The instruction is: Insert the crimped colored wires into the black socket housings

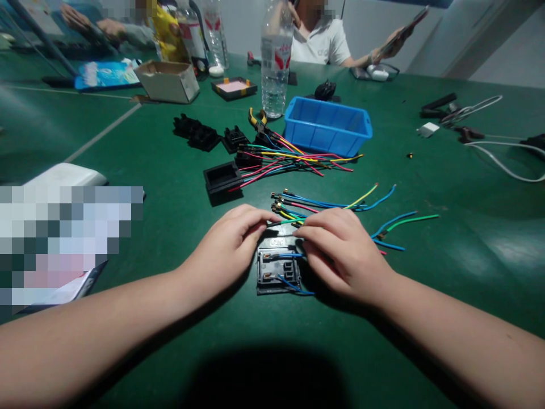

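Pinching a green wire [289,221] near its dark end with left hand [240,236] and farther along with right hand [340,244], probably to steady it. Held by the far edge of a black housing [275,266], set toward the surface's [153,352] near edge (presumably for easy reach).

L grip [238,236] & R grip [343,244] both on grn wire [288,221] nr blk housing [272,267]; blue bin [326,135] farther back.
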Available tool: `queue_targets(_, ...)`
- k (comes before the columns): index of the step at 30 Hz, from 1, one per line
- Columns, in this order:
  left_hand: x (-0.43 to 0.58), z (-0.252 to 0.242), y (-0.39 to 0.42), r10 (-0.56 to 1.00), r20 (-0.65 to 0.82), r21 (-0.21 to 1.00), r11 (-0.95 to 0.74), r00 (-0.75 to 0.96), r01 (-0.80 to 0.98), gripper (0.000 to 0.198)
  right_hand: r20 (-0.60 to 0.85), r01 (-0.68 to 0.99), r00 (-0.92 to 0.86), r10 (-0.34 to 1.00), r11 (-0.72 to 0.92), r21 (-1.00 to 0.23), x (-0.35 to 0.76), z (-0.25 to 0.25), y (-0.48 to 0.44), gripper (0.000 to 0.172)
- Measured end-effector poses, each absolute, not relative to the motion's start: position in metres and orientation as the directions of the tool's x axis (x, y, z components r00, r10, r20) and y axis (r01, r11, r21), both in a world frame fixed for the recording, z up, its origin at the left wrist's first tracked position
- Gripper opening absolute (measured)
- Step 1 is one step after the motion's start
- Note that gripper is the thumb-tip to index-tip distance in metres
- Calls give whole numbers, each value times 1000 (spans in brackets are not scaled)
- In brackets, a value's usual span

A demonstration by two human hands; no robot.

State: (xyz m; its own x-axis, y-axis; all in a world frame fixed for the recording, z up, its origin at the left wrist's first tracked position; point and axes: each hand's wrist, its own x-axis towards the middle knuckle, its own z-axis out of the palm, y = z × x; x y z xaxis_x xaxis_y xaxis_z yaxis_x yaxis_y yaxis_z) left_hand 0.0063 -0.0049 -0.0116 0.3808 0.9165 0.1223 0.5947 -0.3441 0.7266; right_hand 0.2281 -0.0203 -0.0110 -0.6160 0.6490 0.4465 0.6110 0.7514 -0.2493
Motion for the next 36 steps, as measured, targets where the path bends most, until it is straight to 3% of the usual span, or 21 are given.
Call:
queue_targets(5, 6, -11, -5, 913, 143, 746, -353, 382, 565, 25, 496, 674, -583, 643, 724, -146, 226, -8, -22, 17)
queue_targets(12, 8, -10, -3, 921, 139, 761, -334, 363, 556, 20, 400, 677, -583, 707, 695, -243, 225, -11, -20, 26)
queue_targets(18, 10, -10, -6, 946, 131, 832, -268, 297, 485, 26, 406, 823, -396, 824, 514, -241, 226, -10, -18, 27)
queue_targets(25, 9, -9, -7, 937, 131, 821, -285, 323, 495, 21, 305, 914, -264, 915, 338, -223, 226, -16, -13, 32)
queue_targets(36, 11, -7, -6, 935, 93, 830, -262, 342, 493, 16, 257, 884, -343, 904, 403, -236, 228, -18, -10, 30)
